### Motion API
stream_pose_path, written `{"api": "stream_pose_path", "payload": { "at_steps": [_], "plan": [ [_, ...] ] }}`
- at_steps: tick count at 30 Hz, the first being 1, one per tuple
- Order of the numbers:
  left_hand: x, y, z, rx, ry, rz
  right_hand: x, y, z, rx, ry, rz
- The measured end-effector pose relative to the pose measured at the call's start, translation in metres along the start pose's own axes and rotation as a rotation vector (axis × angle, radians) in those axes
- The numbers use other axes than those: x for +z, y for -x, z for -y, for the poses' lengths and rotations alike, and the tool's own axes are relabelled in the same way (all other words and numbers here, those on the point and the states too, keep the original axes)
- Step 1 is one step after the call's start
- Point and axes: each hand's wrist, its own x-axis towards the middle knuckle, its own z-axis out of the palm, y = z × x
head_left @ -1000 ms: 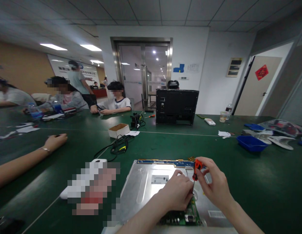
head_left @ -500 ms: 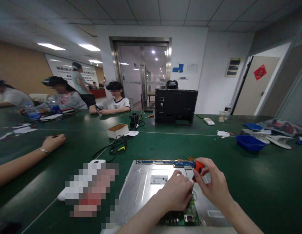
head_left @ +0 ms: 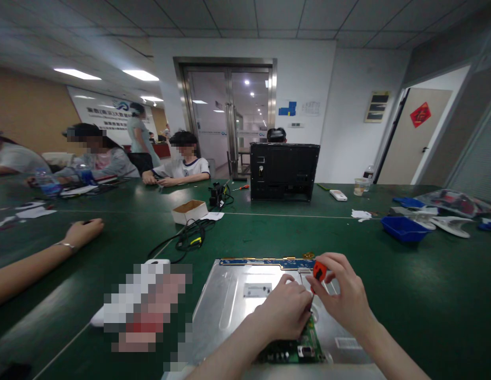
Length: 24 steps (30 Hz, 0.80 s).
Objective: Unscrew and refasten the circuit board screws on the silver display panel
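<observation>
While I had the head view up on my end, my right hand [head_left: 344,290] had the orange-red handle of a screwdriver [head_left: 319,271] pinched between thumb and fingers, over the far right part of a silvery metal panel [head_left: 216,316]. The handle was up top and the shaft slanted down toward the fingers of my left hand [head_left: 287,309]. That one was curled palm down, right by a green circuit board [head_left: 309,345], but its fingertips were hidden from me, so I honestly couldn't tell if it was gripping anything. Couldn't make out the screwdriver's tip either. A narrow blue board [head_left: 253,263] ran along the panel's far edge, and the whole lot lay on the green worktop [head_left: 427,295].

Off to the left, a co-worker's hand [head_left: 85,232] with a bracelet [head_left: 65,244] at the wrist rested on the worktop, and nearer to the panel was a white object [head_left: 138,295], too pixelated to name. Beyond that I had a tangle of black cables [head_left: 184,244] and an open cardboard box [head_left: 188,215]. A black casing [head_left: 285,171] stood upright farther back, and a blue tray [head_left: 406,231] sat well over to the right.
</observation>
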Motion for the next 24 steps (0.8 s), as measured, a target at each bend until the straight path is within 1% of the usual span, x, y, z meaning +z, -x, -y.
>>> {"api": "stream_pose_path", "payload": {
  "at_steps": [3,9,14,17,20,24],
  "plan": [
    [0.0,0.0,0.0,-0.003,0.012,0.002,-0.001,-0.002,0.003,-0.011,0.028,-0.009],
    [-0.002,0.0,-0.002,-0.008,0.015,0.005,-0.002,-0.002,0.006,-0.011,-0.006,0.052],
    [0.0,0.0,0.0,0.004,0.006,0.007,0.001,0.005,0.0,0.023,0.008,0.01],
    [0.001,0.0,0.0,-0.001,0.022,0.001,0.002,0.007,-0.001,0.048,0.008,0.015],
    [0.001,0.0,0.0,0.0,0.027,-0.006,0.0,0.005,0.001,0.033,-0.034,0.038],
    [0.0,0.0,-0.002,-0.008,0.001,0.0,-0.004,-0.001,0.005,0.002,-0.059,0.035]
  ]
}}
